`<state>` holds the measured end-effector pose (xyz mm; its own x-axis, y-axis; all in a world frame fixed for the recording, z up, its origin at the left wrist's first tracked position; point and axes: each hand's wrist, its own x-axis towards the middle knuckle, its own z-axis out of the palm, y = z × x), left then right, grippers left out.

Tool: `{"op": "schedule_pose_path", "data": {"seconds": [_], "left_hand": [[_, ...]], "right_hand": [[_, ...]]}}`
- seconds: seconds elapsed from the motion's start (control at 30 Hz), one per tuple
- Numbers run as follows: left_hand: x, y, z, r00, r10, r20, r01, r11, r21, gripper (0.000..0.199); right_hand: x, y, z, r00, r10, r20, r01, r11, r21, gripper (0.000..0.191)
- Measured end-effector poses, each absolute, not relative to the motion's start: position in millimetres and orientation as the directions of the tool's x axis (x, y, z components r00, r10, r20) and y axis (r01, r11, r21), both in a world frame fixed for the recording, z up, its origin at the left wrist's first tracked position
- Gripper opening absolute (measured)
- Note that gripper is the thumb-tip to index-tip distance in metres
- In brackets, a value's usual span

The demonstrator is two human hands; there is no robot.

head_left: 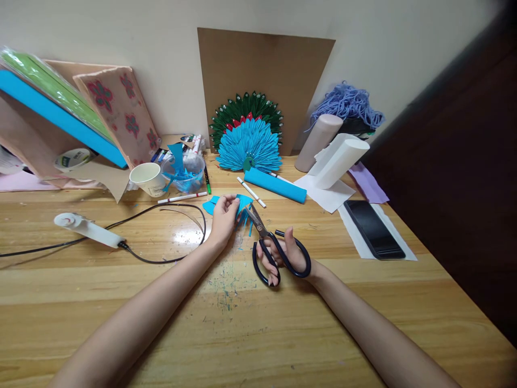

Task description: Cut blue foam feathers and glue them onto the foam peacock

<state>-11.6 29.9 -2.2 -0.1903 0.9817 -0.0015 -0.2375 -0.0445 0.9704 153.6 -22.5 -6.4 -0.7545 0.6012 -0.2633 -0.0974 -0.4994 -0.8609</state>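
My left hand point(225, 216) pinches a piece of blue paper point(244, 201) whose right side is cut into thin hanging strips. In my right hand point(291, 253) is a pair of scissors point(262, 229) with black loop handles. Their blades are slightly apart, with the tips at the fringed edge of the paper. Part of the paper is hidden behind my left fingers. Behind both hands, a paper peacock point(249, 144) with blue, red and dark green feathers leans on a brown board point(262, 64). A blue paper roll point(275, 185) lies in front of it.
White-and-red markers point(251, 192) lie near the roll. To the left are a paper cup point(147, 179), a clear tub of blue scraps point(189, 175) and a corded white tool point(89, 229). A phone point(375, 229), white paper roll point(342, 161) and purple yarn point(347, 105) are on the right.
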Motion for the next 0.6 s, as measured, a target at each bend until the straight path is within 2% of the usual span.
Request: {"op": "schedule_pose_path", "data": {"seconds": [0.1,0.27,0.47,0.6], "left_hand": [[-11.5,29.1,-1.1,-0.116,0.993,-0.010,-0.300,-0.025,0.954,0.024],[-11.5,29.7,-4.2,-0.092,0.996,0.019,-0.329,-0.048,0.943,0.031],[-6.3,26.5,-3.2,-0.029,0.998,0.058,-0.210,-0.063,0.976,0.026],[-4.5,23.9,0.6,-0.010,1.000,0.025,-0.170,-0.027,0.985,0.024]], "right_hand": [[152.7,-23.2,-2.8,-0.722,0.625,-0.298,-0.090,-0.511,-0.855,0.093],[151.2,-22.0,-0.7,-0.663,0.675,-0.325,-0.116,-0.522,-0.845,0.089],[149.7,-20.1,-2.3,-0.624,0.712,-0.321,-0.179,-0.531,-0.828,0.085],[149.1,-21.2,-1.5,-0.592,0.746,-0.305,-0.221,-0.514,-0.829,0.084]]}}
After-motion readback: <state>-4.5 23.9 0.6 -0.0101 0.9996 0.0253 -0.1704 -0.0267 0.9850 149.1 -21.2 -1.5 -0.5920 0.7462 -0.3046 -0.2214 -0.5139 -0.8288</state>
